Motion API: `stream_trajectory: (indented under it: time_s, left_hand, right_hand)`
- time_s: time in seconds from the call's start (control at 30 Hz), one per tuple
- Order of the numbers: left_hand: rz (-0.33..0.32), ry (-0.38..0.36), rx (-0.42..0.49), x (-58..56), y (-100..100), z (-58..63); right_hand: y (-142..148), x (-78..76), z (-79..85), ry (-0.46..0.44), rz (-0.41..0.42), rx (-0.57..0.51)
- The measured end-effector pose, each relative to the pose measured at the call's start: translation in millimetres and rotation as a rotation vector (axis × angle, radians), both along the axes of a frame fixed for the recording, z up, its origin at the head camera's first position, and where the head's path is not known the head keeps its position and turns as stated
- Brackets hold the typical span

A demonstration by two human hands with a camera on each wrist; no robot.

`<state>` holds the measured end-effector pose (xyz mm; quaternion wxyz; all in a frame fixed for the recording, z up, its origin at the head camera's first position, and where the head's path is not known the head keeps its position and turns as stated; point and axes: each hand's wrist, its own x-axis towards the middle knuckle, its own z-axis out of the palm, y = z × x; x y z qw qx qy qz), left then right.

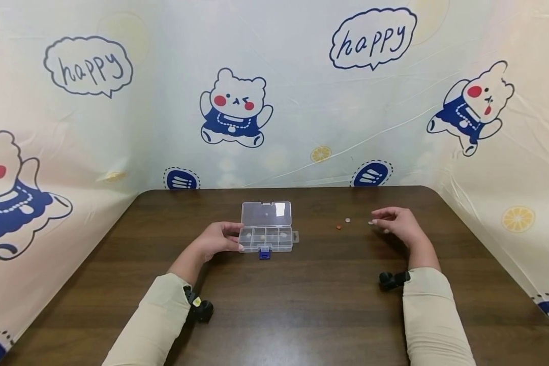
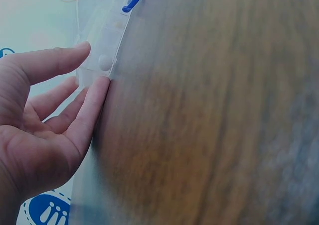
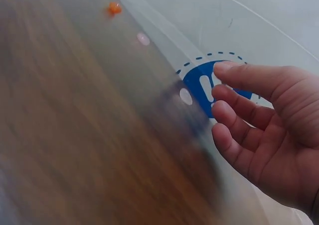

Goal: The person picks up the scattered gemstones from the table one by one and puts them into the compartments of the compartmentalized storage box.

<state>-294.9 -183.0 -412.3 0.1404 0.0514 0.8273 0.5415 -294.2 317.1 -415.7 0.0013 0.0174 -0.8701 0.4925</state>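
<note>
On the table stands a clear plastic compartment box [image 1: 265, 240], its lid [image 1: 266, 214] raised at the back and a blue latch [image 1: 265, 253] at its front. My left hand [image 1: 217, 238] holds the box's left end between thumb and fingers. In the left wrist view, a round whitish piece [image 2: 104, 62] shows through the box near my fingertips. My right hand [image 1: 399, 223] hovers at the right, thumb and fingers apart and loosely bent. Just beside its fingertips lies a small white pill-like disc [image 3: 186, 96]; the hand holds nothing visible.
Left of the right hand, a pale pinkish disc [image 1: 347, 220] and a small orange piece [image 1: 339, 227] lie on the brown table [image 1: 302, 300]. Small pieces sit in some box compartments. A printed cloth [image 1: 293, 101] hangs behind the table's far edge.
</note>
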Motion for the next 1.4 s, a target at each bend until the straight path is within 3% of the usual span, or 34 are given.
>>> stream_trajectory:
  time_s: [0.2, 0.57, 0.93, 1.4]
  left_hand:
    - [-0.001, 0.002, -0.007, 0.2, -1.9, -1.1]
    - [-0.010, -0.002, -0.002, 0.6, -2.0, -2.4]
    - [-0.008, 0.008, 0.009, 2.1, -1.3, -0.2]
    - [-0.007, 0.018, 0.011, 2.1, -1.2, -2.0]
  right_hand:
    - [7.9, -5.8, -1.0, -0.076, 0.039, 0.034]
    - [14.5, -19.5, -5.8, -0.074, 0.141, 0.136]
    - [8.5, -28.6, -4.8, -0.072, 0.146, 0.204]
    - [6.6, -28.5, -3.4, -0.084, 0.130, 0.277]
